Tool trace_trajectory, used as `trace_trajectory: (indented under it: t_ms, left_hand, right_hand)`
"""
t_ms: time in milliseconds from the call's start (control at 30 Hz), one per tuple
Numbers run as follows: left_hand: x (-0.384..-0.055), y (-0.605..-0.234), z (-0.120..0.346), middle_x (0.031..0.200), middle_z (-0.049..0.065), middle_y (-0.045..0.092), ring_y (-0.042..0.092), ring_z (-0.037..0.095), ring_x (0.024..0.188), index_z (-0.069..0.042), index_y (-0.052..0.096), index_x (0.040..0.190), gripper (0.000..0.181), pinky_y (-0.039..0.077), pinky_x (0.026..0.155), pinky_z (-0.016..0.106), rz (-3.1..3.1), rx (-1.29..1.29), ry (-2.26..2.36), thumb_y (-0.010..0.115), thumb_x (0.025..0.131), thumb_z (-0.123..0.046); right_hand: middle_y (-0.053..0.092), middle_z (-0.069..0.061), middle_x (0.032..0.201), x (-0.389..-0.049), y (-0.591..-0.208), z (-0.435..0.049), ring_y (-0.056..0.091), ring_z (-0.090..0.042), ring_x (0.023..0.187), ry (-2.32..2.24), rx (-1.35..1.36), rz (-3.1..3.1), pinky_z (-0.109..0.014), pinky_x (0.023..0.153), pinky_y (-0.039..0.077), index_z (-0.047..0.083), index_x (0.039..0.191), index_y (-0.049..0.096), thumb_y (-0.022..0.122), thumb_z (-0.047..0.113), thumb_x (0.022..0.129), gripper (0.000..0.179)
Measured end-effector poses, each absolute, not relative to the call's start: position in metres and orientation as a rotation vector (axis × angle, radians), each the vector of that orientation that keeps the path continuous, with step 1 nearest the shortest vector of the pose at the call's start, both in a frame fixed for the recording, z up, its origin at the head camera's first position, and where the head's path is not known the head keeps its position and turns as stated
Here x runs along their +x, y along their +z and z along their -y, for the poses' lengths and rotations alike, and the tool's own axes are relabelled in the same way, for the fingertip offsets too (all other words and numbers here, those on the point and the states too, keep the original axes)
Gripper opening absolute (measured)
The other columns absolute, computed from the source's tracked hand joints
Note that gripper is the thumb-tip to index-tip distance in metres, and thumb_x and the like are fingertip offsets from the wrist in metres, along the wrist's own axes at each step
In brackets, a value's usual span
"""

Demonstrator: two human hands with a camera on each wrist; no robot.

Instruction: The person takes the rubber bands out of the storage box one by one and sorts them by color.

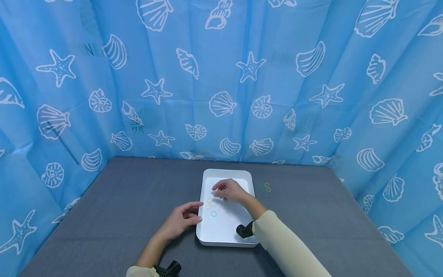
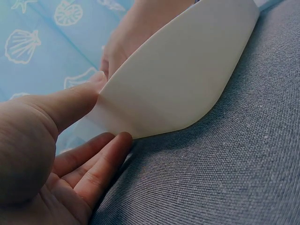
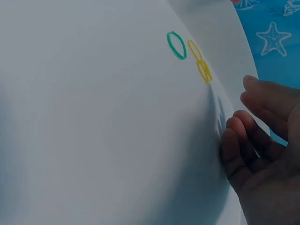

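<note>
My left hand (image 1: pixel 180 220) rests against the left side of a white tray (image 1: pixel 226 244). In the left wrist view its thumb (image 2: pixel 79 101) lies at the rim and the fingertips (image 2: pixel 123 137) touch the wall low down, near the cloth. Above the tray's inside hovers my right hand (image 1: pixel 231 191), fingers loosely bent and nothing visible between them. Near the tray's left wall lie two thin yellow rings (image 1: pixel 209 206) and one blue-green ring (image 1: pixel 213 214). The right wrist view shows the green ring (image 3: pixel 176 45) beside the yellow rings (image 3: pixel 204 71), apart from the fingers.
On the grey cloth right of the tray lie several thin rings, yellow (image 1: pixel 267 185) and green (image 1: pixel 264 194). A blue curtain (image 1: pixel 221 127) with white shell prints stands behind the grey-covered table (image 1: pixel 155 181) and along its sides.
</note>
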State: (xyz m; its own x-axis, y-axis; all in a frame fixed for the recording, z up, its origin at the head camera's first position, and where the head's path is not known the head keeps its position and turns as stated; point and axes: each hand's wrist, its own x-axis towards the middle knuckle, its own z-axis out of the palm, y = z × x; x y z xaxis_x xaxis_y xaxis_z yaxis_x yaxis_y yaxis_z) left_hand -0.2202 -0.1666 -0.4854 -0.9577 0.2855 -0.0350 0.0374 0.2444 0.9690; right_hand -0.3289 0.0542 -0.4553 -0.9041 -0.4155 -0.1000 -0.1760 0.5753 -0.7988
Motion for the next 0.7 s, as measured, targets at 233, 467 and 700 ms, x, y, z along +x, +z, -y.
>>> trace_trajectory:
  t_ms: [233,467,700]
  left_hand:
    - [-0.219,-0.485,0.165,0.125,0.018,0.058,0.064,0.023,0.097,-0.008,0.056,0.135,0.049,0.052,0.082,0.038,-2.313,0.303,1.805,0.071,0.09,-0.018]
    - [-0.218,-0.482,0.164,0.125,0.022,0.057,0.064,0.025,0.098,-0.003,0.054,0.136,0.049,0.052,0.081,0.04,-2.31,0.321,1.825,0.07,0.091,-0.012]
    - [-0.218,-0.48,0.163,0.124,0.023,0.058,0.064,0.026,0.097,-0.002,0.055,0.135,0.047,0.052,0.081,0.039,-2.311,0.298,1.819,0.069,0.09,-0.009]
  right_hand:
    - [0.061,0.001,0.08,-0.33,-0.459,-0.046,0.052,-0.015,0.072,-1.149,-0.645,-2.544,-0.027,0.065,0.043,0.01,0.1,0.076,0.074,0.005,0.085,0.016]
    - [0.06,0.002,0.078,-0.332,-0.463,-0.044,0.052,-0.014,0.073,-1.04,-0.72,-2.553,-0.028,0.068,0.042,0.014,0.099,0.077,0.075,0.006,0.084,0.017]
    - [0.06,0.004,0.077,-0.332,-0.463,-0.04,0.051,-0.013,0.074,-0.958,-0.73,-2.595,-0.029,0.069,0.041,0.016,0.097,0.077,0.075,0.008,0.084,0.016]
